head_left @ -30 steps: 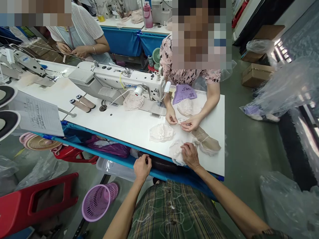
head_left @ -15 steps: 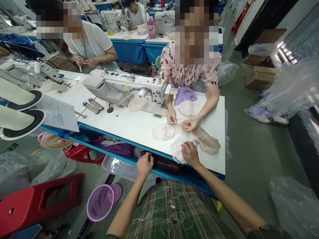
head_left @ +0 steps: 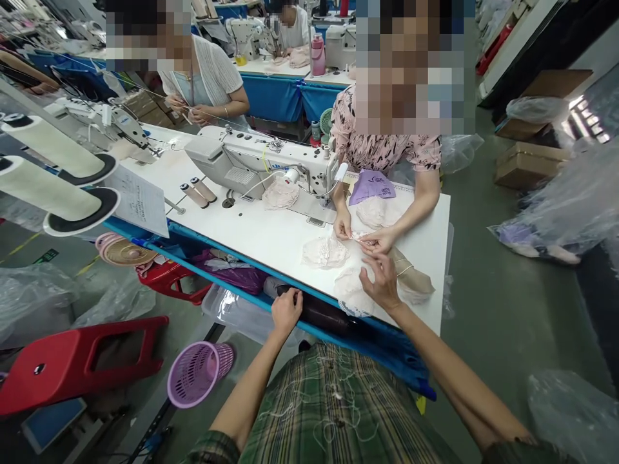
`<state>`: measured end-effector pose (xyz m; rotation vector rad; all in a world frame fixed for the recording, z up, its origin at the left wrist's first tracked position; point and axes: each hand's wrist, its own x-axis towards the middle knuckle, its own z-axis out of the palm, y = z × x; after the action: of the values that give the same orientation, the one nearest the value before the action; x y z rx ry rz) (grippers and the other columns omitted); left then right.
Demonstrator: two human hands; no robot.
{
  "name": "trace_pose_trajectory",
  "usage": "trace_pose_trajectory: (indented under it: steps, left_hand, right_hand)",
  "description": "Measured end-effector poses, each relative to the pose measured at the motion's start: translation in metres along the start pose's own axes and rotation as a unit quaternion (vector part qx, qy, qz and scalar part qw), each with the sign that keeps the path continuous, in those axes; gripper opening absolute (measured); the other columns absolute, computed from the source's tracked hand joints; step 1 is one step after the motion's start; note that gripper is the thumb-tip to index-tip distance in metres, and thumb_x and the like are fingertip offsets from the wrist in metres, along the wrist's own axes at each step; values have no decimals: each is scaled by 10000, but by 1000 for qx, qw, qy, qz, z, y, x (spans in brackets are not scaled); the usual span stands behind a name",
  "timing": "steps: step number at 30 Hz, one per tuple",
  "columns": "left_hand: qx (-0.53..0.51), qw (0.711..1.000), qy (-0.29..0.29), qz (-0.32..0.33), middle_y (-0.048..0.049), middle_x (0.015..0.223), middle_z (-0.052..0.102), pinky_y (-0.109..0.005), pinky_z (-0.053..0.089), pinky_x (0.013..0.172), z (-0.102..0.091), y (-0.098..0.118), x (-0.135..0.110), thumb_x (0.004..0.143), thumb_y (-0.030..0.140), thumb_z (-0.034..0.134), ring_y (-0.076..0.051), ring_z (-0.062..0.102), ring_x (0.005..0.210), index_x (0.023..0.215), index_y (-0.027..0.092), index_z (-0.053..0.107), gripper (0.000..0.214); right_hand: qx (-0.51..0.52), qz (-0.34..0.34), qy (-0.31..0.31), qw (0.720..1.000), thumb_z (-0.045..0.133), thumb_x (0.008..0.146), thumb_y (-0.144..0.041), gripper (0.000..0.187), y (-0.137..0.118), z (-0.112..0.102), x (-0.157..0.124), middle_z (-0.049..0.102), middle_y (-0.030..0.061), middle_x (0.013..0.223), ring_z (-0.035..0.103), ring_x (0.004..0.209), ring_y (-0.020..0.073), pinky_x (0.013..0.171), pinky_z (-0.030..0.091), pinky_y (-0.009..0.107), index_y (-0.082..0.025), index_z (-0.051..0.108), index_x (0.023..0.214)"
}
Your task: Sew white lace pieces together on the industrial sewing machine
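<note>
Centrally, lower frame: left hand (head_left: 286,310) is curling shut over the near edge of the white table (head_left: 271,238), seemingly bracing; right hand (head_left: 384,281) is hovering open, fingers spread, over a lace piece (head_left: 349,293) lying at that edge, near a co-worker's hands (head_left: 367,240) pinching a lace scrap. Writing on the purple bag (head_left: 371,185), paper sheet (head_left: 138,201) and sewing machine (head_left: 261,161) is showing too small to read.

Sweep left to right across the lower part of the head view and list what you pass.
red stool → purple basket → left hand → right hand, above a lace piece → clear plastic bag
</note>
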<state>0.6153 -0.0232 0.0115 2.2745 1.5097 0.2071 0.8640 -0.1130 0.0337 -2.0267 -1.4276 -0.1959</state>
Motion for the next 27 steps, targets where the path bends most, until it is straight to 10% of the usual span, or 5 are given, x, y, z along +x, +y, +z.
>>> trace_pose_trajectory:
  steps: [6, 14, 21, 27]
  left_hand:
    - [-89, 996, -6, 30, -26, 824, 670, -255, 428, 738, 13, 50, -2, 905, 381, 517, -167, 633, 793, 986, 192, 616, 229]
    - [-149, 989, 13, -21, -99, 968, 606, -393, 351, 885, 39, 105, 8, 839, 448, 629, -273, 545, 995, 1007, 168, 603, 328]
    - [-295, 953, 21, -66, -84, 943, 615, -422, 340, 941, 43, 106, 2, 858, 252, 602, -254, 547, 1009, 780, 176, 604, 109]
    - [-505, 860, 31, -66, -56, 873, 669, -279, 484, 746, 19, 75, -31, 887, 347, 536, -154, 634, 802, 859, 168, 571, 185]
  right_hand:
    - [-83, 17, -90, 992, 571, 827, -357, 392, 9, 9, 80, 531, 208, 1203, 444, 1089, 353, 900, 336, 475, -118, 606, 1134]
    - [-158, 38, -203, 965, 501, 837, -297, 281, 17, 25, 94, 656, 187, 934, 500, 991, 328, 904, 269, 501, -107, 708, 829]
    - [-152, 42, -209, 965, 399, 858, -229, 340, 13, 21, 89, 672, 173, 820, 564, 872, 302, 950, 209, 550, -100, 704, 780]
    - [-57, 7, -189, 980, 428, 860, -307, 309, -20, -2, 83, 660, 130, 729, 583, 739, 254, 845, 363, 441, -147, 655, 725]
